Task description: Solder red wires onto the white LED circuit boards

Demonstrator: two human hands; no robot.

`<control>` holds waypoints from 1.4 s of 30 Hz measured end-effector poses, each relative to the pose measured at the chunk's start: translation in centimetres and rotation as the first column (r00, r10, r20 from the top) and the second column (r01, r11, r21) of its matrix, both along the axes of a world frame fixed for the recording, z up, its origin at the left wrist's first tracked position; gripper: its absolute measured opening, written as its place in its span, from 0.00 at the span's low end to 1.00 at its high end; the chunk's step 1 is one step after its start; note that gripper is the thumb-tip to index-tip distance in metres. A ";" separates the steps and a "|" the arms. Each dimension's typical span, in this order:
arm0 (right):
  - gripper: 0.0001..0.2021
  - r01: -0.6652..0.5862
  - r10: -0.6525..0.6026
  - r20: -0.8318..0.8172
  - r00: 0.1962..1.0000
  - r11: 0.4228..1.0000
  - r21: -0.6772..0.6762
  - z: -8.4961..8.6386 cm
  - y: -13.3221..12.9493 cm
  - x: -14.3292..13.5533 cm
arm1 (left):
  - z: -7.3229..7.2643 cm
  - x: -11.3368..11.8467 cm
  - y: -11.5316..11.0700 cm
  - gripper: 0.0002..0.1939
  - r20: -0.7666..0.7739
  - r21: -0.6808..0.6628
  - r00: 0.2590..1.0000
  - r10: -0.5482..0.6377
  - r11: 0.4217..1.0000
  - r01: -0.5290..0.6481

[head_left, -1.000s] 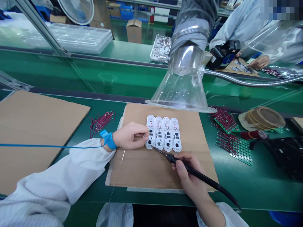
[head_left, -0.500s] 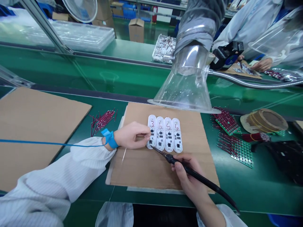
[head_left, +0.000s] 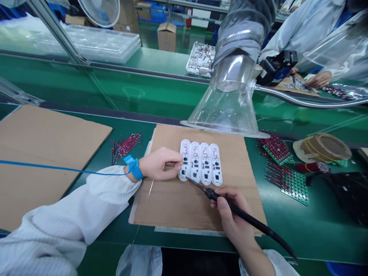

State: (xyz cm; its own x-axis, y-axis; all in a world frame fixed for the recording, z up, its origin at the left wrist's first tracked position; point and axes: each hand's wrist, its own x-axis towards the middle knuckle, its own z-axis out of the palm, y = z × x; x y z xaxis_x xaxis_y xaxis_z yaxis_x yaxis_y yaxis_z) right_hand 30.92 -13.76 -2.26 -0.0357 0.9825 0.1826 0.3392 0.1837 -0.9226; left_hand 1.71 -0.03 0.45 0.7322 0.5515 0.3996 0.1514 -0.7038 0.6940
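Note:
Several white oblong circuit boards lie side by side on a cardboard sheet, each with a red wire, a round black part and a small chip. My right hand grips a black soldering iron like a pen. Its tip points up and left, close to the lower end of the two left boards; contact is hard to tell. At the left edge of the leftmost board, my left hand is closed in a pinch. What sits between those fingertips is too small to make out. A blue strap circles that wrist.
A clear fume hood hangs over the cardboard's far edge. Red wires lie at left; green boards with wires and a tape roll at right. Across the green partition, a co-worker's hands work.
My right hand and the soldering iron have shifted slightly right, the tip drawing back a little from the leftmost board. My left hand stays nearly still.

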 end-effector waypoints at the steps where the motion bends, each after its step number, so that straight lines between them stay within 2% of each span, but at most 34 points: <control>1: 0.06 0.001 -0.001 -0.007 1.000 1.000 0.001 -0.1 0.0 0.1 | 0.0 0.0 0.0 0.11 -0.002 -0.002 1.000 -0.003 1.000 0.003; 10: 0.12 -0.094 0.100 0.078 0.992 0.993 -0.070 -0.2 0.0 0.3 | 0.0 0.2 0.0 0.12 -0.037 -0.025 0.999 -0.010 1.000 0.009; 17: 0.12 -0.064 0.067 0.062 0.996 0.997 -0.041 -0.4 -0.1 0.4 | -0.1 0.1 0.0 0.12 -0.017 -0.018 1.000 -0.015 1.000 0.015; 25: 0.14 -0.120 0.121 0.098 0.988 0.993 -0.022 0.7 0.5 -0.2 | -0.2 0.1 0.1 0.12 -0.024 -0.013 1.000 -0.008 1.000 0.008; 31: 0.14 -0.094 0.096 0.076 0.992 0.995 -0.030 0.1 0.3 0.1 | -0.3 0.1 0.1 0.11 -0.031 -0.041 1.000 -0.005 0.999 0.004; 38: 0.15 -0.123 0.125 0.059 0.990 0.992 -0.041 0.4 0.7 -0.2 | -0.2 0.4 -0.1 0.12 -0.052 0.001 0.999 -0.011 1.000 0.011; 42: 0.15 -0.090 0.090 0.004 0.996 0.996 -0.020 0.2 0.6 -0.3 | -0.3 0.3 -0.1 0.11 -0.067 -0.030 0.998 0.021 0.999 -0.023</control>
State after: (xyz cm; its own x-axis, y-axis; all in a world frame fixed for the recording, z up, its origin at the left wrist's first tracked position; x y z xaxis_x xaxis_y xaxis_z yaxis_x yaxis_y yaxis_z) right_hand 30.64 -13.16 -2.05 -0.1251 0.9788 0.1623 0.3265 0.1951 -0.9248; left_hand 1.96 -0.12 0.18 0.7442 0.5793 0.3324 0.2136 -0.6780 0.7033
